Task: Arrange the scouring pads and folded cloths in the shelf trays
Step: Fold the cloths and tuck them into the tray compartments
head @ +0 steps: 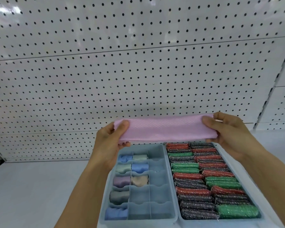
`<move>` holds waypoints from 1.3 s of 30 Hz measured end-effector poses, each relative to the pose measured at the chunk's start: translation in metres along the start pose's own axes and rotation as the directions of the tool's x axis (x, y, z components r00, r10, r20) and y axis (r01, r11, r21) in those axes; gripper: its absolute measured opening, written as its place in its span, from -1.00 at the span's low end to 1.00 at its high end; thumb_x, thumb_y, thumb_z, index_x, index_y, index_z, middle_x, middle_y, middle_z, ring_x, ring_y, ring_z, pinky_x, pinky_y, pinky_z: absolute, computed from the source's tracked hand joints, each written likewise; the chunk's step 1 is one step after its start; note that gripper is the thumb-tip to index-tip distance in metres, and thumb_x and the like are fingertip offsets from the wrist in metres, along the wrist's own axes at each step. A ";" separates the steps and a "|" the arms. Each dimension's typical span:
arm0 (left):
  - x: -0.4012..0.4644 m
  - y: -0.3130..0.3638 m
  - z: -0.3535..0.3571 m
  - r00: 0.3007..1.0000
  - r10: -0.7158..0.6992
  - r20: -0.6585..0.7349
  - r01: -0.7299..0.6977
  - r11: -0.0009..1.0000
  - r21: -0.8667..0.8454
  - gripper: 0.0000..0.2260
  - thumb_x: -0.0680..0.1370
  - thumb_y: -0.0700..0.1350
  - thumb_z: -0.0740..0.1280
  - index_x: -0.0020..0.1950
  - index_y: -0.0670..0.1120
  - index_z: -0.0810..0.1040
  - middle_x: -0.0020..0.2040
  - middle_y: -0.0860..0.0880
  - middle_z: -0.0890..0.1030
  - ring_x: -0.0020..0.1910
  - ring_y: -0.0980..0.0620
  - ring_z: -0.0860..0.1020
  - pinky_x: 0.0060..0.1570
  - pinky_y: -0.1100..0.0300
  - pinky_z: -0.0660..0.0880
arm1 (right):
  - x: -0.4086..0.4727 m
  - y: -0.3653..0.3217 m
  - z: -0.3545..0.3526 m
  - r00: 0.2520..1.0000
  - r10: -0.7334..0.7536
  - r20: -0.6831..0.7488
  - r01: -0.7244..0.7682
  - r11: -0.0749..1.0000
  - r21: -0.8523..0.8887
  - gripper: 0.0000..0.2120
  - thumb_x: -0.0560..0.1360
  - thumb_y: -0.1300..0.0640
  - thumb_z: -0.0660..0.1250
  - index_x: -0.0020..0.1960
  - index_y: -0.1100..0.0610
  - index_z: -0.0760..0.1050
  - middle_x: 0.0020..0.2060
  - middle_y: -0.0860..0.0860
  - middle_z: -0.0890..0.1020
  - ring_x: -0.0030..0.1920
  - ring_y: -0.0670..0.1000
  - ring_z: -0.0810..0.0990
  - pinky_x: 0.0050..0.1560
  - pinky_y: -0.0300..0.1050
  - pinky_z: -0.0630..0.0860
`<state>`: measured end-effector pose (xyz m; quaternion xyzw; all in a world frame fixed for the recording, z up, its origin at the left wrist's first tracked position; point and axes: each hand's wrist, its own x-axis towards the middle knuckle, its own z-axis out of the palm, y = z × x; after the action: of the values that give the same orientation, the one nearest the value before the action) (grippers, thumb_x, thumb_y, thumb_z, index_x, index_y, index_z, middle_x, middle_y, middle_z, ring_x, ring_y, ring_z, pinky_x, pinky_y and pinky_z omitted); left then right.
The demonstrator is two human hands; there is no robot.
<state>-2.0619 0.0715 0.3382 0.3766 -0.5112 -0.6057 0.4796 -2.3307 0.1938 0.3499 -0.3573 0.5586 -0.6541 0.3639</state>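
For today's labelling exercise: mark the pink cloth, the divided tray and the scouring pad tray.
pink cloth (163, 130), head view, middle of the stretched fabric.
divided tray (161, 178), head view, bare right-hand compartment.
scouring pad tray (220, 151), head view, right rim.

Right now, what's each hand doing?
Left hand: closed on one end of the pink cloth.
Right hand: closed on the cloth's other end.

Pink folded cloth (163, 130): long band, stretched level across mid-frame, held at both ends above the trays. Divided tray (156, 148), lower centre: pale blue, three columns of cells; seven rolled cloths (139, 167) fill the left and middle columns. Open tray (220, 150), lower right: packed with glittery red, green and dark scouring pads (186, 176) in two rows.
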 end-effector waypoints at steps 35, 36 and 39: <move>-0.015 0.004 0.038 0.884 0.152 0.442 -0.296 0.914 0.277 -0.57 0.37 0.28 0.38 0.15 0.10 0.57 0.21 -0.01 0.53 0.22 0.05 0.49 0.30 -0.05 0.42 | -0.001 -0.047 0.058 0.933 -0.200 0.300 0.270 0.938 -0.216 -0.96 0.49 0.28 0.36 -0.07 0.19 0.58 -0.25 0.03 0.59 -0.21 0.00 0.51 -0.14 -0.12 0.43; -0.016 0.003 0.038 0.866 0.128 0.484 -0.289 0.917 0.274 -0.57 0.36 0.27 0.38 0.14 0.08 0.58 0.19 0.00 0.54 0.22 0.05 0.50 0.29 -0.02 0.43 | 0.000 -0.049 0.057 0.926 -0.196 0.323 0.270 0.942 -0.202 -0.95 0.49 0.27 0.35 -0.06 0.19 0.58 -0.25 0.03 0.60 -0.19 0.02 0.51 -0.12 -0.09 0.43; -0.019 0.001 0.039 0.814 0.126 0.566 -0.301 0.927 0.226 -0.71 0.35 0.16 0.40 0.02 0.09 0.64 0.07 0.11 0.56 0.09 0.16 0.54 0.10 0.26 0.48 | 0.003 -0.051 0.059 0.916 -0.189 0.354 0.271 0.942 -0.198 -0.93 0.50 0.27 0.34 -0.06 0.18 0.58 -0.26 0.00 0.61 -0.18 0.02 0.52 -0.11 -0.09 0.44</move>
<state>-2.0939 0.1001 0.3463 0.1988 -0.7523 -0.5423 0.3169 -2.2848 0.1691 0.4075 -0.5670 0.5193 -0.5502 0.3257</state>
